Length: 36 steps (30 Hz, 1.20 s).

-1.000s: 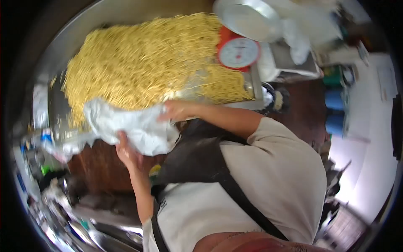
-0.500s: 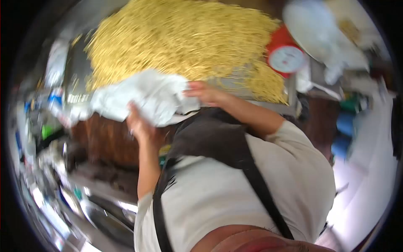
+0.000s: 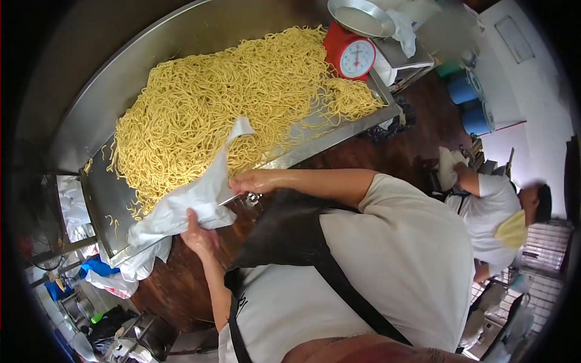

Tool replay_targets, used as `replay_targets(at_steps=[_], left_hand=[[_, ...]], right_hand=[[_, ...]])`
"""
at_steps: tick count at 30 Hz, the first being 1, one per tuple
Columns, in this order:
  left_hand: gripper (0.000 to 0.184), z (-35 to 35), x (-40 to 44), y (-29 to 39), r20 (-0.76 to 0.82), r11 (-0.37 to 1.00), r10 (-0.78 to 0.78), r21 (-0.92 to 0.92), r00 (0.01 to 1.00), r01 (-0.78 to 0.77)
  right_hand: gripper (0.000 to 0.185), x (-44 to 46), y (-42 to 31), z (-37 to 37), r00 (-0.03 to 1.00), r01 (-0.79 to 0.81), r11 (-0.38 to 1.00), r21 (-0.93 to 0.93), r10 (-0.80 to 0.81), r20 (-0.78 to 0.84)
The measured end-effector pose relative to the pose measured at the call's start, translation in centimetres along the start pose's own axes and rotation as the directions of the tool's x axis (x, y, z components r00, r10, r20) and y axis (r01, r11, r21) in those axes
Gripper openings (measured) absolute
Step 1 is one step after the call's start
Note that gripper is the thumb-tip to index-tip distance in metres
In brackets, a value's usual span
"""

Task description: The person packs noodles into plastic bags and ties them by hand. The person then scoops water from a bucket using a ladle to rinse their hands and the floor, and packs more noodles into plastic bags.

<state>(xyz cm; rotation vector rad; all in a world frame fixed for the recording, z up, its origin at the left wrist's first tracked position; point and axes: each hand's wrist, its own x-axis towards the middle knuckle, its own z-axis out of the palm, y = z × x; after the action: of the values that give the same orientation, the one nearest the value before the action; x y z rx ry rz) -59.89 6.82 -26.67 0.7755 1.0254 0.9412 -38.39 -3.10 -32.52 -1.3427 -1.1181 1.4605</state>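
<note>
A crumpled white plastic bag (image 3: 189, 204) hangs over the front edge of a metal tray table (image 3: 315, 148), one corner sticking up over the noodles. My left hand (image 3: 200, 235) grips the bag's lower side, with the thumb on top and the other fingers partly hidden. My right hand (image 3: 251, 181) is closed at the bag's right edge, fingertips pinching the plastic. Behind the bag, a wide heap of yellow noodles (image 3: 212, 103) covers much of the tray. A smaller pile of noodles (image 3: 352, 98) lies at the right end, below a red dial scale (image 3: 350, 55).
A metal pan (image 3: 361, 18) sits on the scale. White plastic bags (image 3: 142, 263) hang at the tray's left corner. Blue barrels (image 3: 475, 118) stand at the right wall. A co-worker (image 3: 493, 212) holding a pale cloth-like thing is at the right, on the brown floor (image 3: 417, 136).
The view has turned and sharpened, bringing the co-worker into sight. The bag, still in both hands, now has a corner raised over the noodles; my right hand sits at its edge.
</note>
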Motion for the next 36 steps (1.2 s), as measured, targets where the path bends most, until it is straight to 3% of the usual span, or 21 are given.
replay_targets(at_steps=[1, 3, 4, 5, 8, 10, 11, 14, 16, 17, 20, 22, 23, 24, 25, 26, 27, 30, 31, 35, 36], left_hand=[[0.039, 0.6, -0.1, 0.5, -0.002, 0.996, -0.035, 0.081, 0.999, 0.035], [0.035, 1.3, 0.4, -0.2, 0.121, 0.994, 0.106, 0.025, 0.987, -0.11], [0.037, 0.6, 1.2, -0.4, 0.178, 0.962, 0.184, 0.171, 0.967, -0.214], [0.04, -0.9, 2.5, -1.1, 0.242, 0.897, 0.252, 0.305, 0.937, -0.32], [0.047, -3.7, 4.3, -1.9, 0.247, 0.885, 0.148, 0.398, 0.958, -0.24], [0.056, -1.9, 3.0, 1.1, 0.199, 0.957, -0.161, 0.271, 0.967, 0.103], [0.045, -2.3, 3.0, 2.5, 0.138, 0.863, -0.427, 0.358, 0.893, 0.357], [0.038, -5.8, 5.3, 4.0, 0.333, 0.615, -0.786, 0.508, 0.521, 0.604], [0.035, -5.6, 5.3, 6.3, 0.335, 0.612, -0.757, 0.665, 0.561, 0.428], [0.035, -5.3, 5.1, 7.3, 0.338, 0.594, -0.743, 0.731, 0.578, 0.337], [0.043, -2.7, 6.0, 7.6, 0.289, 0.853, -0.253, 0.517, 0.923, 0.072], [0.067, -1.0, 8.7, 5.0, 0.492, 0.783, 0.195, 0.443, 0.849, -0.437], [0.087, 0.2, 9.0, 5.1, 0.597, 0.808, 0.13, 0.399, 0.792, -0.434], [0.083, -0.2, 10.1, 3.7, 0.628, 0.884, 0.031, 0.346, 0.778, -0.314], [0.075, -0.8, 11.3, 3.0, 0.672, 0.905, -0.128, 0.381, 0.73, -0.192], [0.069, -0.8, 11.8, 2.9, 0.703, 0.902, -0.28, 0.426, 0.654, -0.07], [0.048, -1.2, 12.3, 3.2, 0.662, 0.852, -0.375, 0.523, 0.649, -0.042], [0.032, -2.4, 12.8, 6.0, 0.57, 0.798, -0.324, 0.593, 0.755, -0.105], [0.031, -4.3, 14.1, 6.0, 0.554, 0.754, -0.226, 0.621, 0.801, -0.216], [0.034, -8.3, 14.3, 12.2, 0.609, 0.542, -0.163, 0.713, 0.777, -0.445], [0.033, -10.1, 15.6, 12.1, 0.608, 0.598, -0.156, 0.686, 0.779, -0.415]], right_hand=[[0.056, -0.2, -0.8, 1.2, 0.994, -0.074, 0.967, 0.242, 0.092, -0.066], [0.049, 1.5, -1.9, 0.7, 0.988, 0.016, 0.87, 0.493, 0.061, -0.14], [0.045, 2.3, -2.4, 0.2, 0.983, 0.065, 0.793, 0.606, 0.054, -0.176], [0.033, 1.9, -4.8, -0.7, 0.973, 0.114, 0.781, 0.614, 0.037, -0.227], [0.024, 3.4, -6.7, -3.0, 0.984, 0.142, 0.824, 0.549, -0.056, -0.17], [0.021, 4.6, -7.1, -3.2, 0.967, 0.165, 0.877, 0.452, -0.053, -0.25], [0.021, 5.2, -7.3, -3.1, 0.958, 0.181, 0.893, 0.413, -0.065, -0.281], [0.022, 6.5, -7.7, -3.7, 0.936, 0.234, 0.945, 0.228, -0.155, -0.317], [0.023, 7.4, -7.6, -4.1, 0.922, 0.268, 0.96, 0.084, -0.23, -0.311], [0.026, 8.7, -5.7, -4.9, 0.954, 0.185, 0.974, -0.131, -0.21, -0.212], [0.026, 7.6, -9.1, -4.7, 0.966, 0.21, 0.849, -0.486, -0.255, -0.029], [0.026, 8.6, -9.1, -4.0, 0.964, 0.267, 0.884, -0.383, -0.244, 0.11], [0.025, 8.5, -10.5, -3.4, 0.968, 0.24, 0.889, -0.389, -0.188, 0.168], [0.024, 8.6, -11.4, -2.7, 0.966, 0.213, 0.893, -0.396, -0.132, 0.222], [0.025, 8.6, -11.7, -2.0, 0.941, 0.289, 0.948, -0.134, -0.256, 0.22], [0.025, 8.8, -11.8, -1.8, 0.952, 0.279, 0.946, -0.167, -0.25, 0.174], [0.026, 9.3, -11.7, -1.7, 0.961, 0.268, 0.943, -0.198, -0.246, 0.127], [0.031, 10.7, -9.5, -0.5, 0.968, 0.245, 0.952, -0.183, -0.249, 0.001], [0.03, 11.1, -8.6, 0.5, 0.969, 0.237, 0.963, -0.127, -0.244, -0.041], [0.022, 13.5, -9.2, 6.5, 0.999, 0.018, 0.999, -0.045, -0.019, -0.028], [0.021, 14.7, -9.3, 8.0, 0.997, 0.011, 0.99, -0.141, -0.023, -0.079]])
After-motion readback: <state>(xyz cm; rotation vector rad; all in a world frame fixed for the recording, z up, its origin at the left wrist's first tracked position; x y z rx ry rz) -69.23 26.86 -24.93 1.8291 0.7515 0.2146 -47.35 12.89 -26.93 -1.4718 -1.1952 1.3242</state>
